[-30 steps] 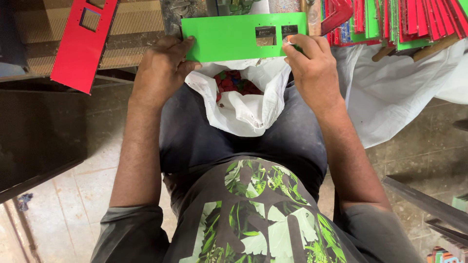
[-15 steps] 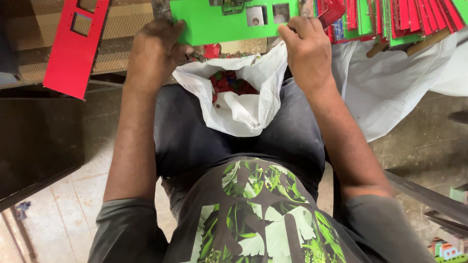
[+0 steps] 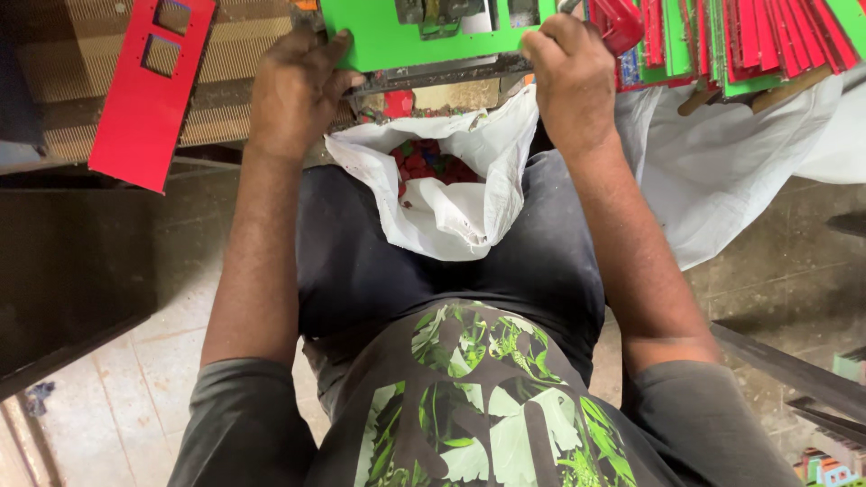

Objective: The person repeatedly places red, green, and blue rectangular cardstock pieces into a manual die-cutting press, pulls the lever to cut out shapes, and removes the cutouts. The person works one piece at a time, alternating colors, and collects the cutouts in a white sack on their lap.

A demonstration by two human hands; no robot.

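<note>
- Tiled floor (image 3: 108,397) fills the lower left, pale and grimy, with a dark slab above it whose nature I cannot make out.
- Across the top runs the bench (image 3: 81,99), ribbed and brown; its far side is cut off by the frame edge.
- My view of the person's lap is partly filled by a white bag (image 3: 451,212), mouth open, red and green scraps inside, too jumbled to tell apart.
- At right, a white cloth (image 3: 722,171) hangs under a stack of red and green panels (image 3: 749,41), only their near ends in view.
- One red panel (image 3: 149,90) with two square cut-outs leans at left, apart from both hands.
- Between the hands sits the green panel (image 3: 406,41), held over the bag, on a dark metal fixture; its top is cropped off.
- I see the left hand (image 3: 293,90) with its grip closed on the panel's left edge.
- Closed likewise on the right edge is the right hand (image 3: 573,81); fingertips hidden behind the panel.
</note>
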